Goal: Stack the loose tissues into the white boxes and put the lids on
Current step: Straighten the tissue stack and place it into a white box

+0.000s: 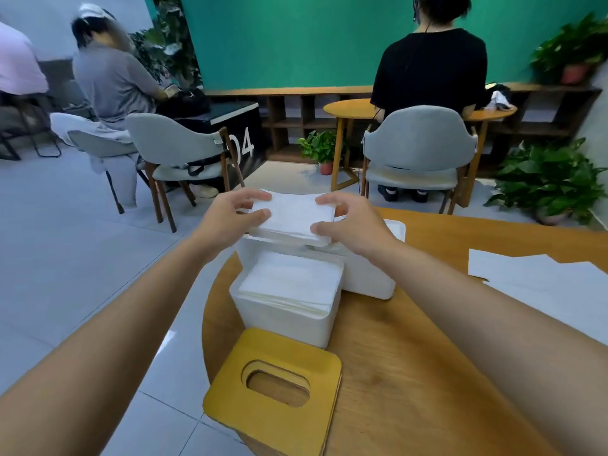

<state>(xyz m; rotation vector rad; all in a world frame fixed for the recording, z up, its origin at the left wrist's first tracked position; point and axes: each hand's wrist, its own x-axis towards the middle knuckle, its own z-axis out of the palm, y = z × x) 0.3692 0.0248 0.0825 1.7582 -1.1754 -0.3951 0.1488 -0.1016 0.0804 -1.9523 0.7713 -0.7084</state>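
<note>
My left hand (230,215) and my right hand (348,222) hold a stack of white tissues (292,215) between them, one at each end, fingers and thumbs curled round its edges, above the far white box (368,278). The near white box (289,311) stands open and is filled with folded tissues (289,281). A yellow wooden lid (276,386) with an oval slot lies flat at the table's near edge, in front of that box. Loose white tissues (539,281) lie spread on the table at the right.
The round wooden table (411,357) ends just left of the boxes, with grey floor tiles beyond. Grey chairs (418,149), seated people, another round table and potted plants (552,182) stand further back.
</note>
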